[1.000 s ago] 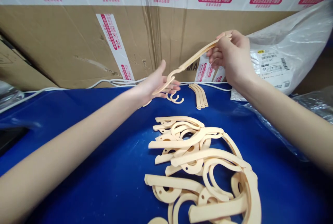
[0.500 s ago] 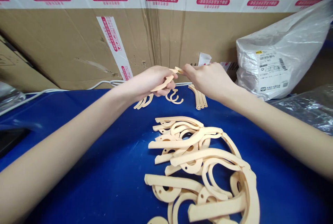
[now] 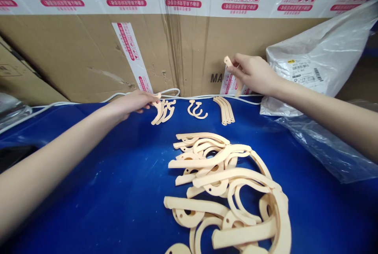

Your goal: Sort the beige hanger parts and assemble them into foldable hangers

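Small piles of like foam shapes lie along the foot of the cardboard box (image 3: pixel 183 49). The left hand (image 3: pixel 134 103) pinches a curved strip (image 3: pixel 162 111) onto one pile. The right hand (image 3: pixel 254 73), raised before the box, pinches a small foam piece (image 3: pixel 228 61) clear of them.

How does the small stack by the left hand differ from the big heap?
The small stack is a few curved pieces aligned by the cardboard box; the big heap is many pieces tangled, nearer the camera. The left hand touches the small stack; neither it nor the right hand, which pinches a small piece, touches the big heap. Both are pale peach, on the blue mat.
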Demonstrator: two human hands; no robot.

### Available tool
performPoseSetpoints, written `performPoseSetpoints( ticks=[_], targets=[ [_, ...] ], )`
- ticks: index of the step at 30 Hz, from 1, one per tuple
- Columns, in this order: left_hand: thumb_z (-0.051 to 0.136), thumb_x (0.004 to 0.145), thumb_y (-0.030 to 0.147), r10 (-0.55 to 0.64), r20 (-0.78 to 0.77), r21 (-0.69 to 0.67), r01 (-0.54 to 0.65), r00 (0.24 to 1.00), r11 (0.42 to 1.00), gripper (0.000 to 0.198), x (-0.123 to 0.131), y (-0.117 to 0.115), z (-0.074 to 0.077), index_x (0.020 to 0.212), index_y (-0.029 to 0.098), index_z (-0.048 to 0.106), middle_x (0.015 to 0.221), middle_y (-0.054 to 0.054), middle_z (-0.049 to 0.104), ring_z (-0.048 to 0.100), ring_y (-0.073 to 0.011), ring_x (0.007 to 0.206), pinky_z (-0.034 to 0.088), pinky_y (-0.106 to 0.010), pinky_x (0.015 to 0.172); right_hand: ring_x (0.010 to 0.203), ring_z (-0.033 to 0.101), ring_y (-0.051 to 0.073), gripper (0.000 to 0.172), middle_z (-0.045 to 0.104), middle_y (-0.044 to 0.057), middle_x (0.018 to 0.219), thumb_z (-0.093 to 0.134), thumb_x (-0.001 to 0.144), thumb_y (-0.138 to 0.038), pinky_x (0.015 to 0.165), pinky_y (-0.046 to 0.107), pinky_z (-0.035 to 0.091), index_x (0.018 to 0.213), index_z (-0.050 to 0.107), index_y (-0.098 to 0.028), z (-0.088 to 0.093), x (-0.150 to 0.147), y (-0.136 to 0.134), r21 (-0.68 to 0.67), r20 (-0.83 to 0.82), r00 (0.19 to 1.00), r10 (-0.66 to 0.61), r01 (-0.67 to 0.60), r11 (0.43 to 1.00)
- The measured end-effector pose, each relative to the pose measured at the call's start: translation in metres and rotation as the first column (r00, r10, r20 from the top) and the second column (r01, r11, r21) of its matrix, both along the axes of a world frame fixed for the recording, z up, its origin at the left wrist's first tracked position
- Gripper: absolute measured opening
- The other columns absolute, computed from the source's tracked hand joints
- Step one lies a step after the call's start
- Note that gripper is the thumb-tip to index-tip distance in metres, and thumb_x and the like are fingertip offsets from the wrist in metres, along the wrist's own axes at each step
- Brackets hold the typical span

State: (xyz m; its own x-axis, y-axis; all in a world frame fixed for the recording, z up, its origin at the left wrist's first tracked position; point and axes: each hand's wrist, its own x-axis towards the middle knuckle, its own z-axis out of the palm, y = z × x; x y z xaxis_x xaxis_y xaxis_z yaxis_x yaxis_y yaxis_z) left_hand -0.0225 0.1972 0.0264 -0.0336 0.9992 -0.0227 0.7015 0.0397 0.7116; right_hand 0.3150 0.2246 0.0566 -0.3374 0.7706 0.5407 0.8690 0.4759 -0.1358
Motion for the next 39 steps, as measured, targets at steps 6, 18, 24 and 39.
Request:
performPoseSetpoints(
  ticks=[6,18,24,39],
  targets=[
    [0.069,0.069,0.046,-0.005,-0.111,-0.007,0.004,0.994,1.0,0.026,-0.02,0.008,-0.017,0.064,0.02,0.067,0.06,-0.003,0.062,0.049,-0.0148,0.055,0.033,-0.027,0.049,0.078,0.061,0.022,0.025,0.066,0.008,0.093,0.04,0.098,-0.036,0.058,0.031,0.034,0.09,0.058,-0.021,-0.025,0.014,-0.029,0.055,0.335,0.937,0.101,-0.126,0.99],
    [0.059,0.082,0.048,0.085,-0.342,0.256,0.006,0.936,0.967,0.026,-0.002,-0.013,-0.013,0.087,0.023,0.061,0.096,-0.007,0.071,0.06,-0.0233,0.078,0.033,-0.03,0.061,0.089,0.067,0.024,0.016,0.066,0.011,0.103,0.046,0.093,-0.026,0.079,0.038,0.052,0.096,0.061,-0.02,-0.062,0.044,-0.045,-0.175,0.219,0.935,0.279,-0.244,0.954],
    [0.053,0.087,0.048,-0.27,-0.281,0.225,0.337,0.921,0.914,0.028,0.024,-0.045,-0.007,0.091,0.022,0.062,0.075,0.0,0.062,0.052,-0.0161,0.064,0.036,-0.027,0.059,0.099,0.067,0.026,0.024,0.066,0.013,0.111,0.041,0.095,-0.02,0.088,0.042,0.052,0.101,0.064,-0.018,-0.07,0.041,-0.046,-0.232,0.206,0.918,0.339,-0.291,0.928],
    [0.054,0.091,0.052,-0.664,-0.266,-0.073,0.672,0.699,0.737,0.036,0.031,-0.083,-0.008,0.114,0.026,0.063,0.113,-0.003,0.067,0.06,-0.0205,0.102,0.044,-0.028,0.085,0.1,0.068,0.023,0.027,0.069,0.009,0.111,0.039,0.092,-0.015,0.088,0.039,0.053,0.104,0.063,-0.021,-0.063,0.023,-0.06,-0.245,0.119,0.907,0.404,-0.367,0.897]
  ],
)
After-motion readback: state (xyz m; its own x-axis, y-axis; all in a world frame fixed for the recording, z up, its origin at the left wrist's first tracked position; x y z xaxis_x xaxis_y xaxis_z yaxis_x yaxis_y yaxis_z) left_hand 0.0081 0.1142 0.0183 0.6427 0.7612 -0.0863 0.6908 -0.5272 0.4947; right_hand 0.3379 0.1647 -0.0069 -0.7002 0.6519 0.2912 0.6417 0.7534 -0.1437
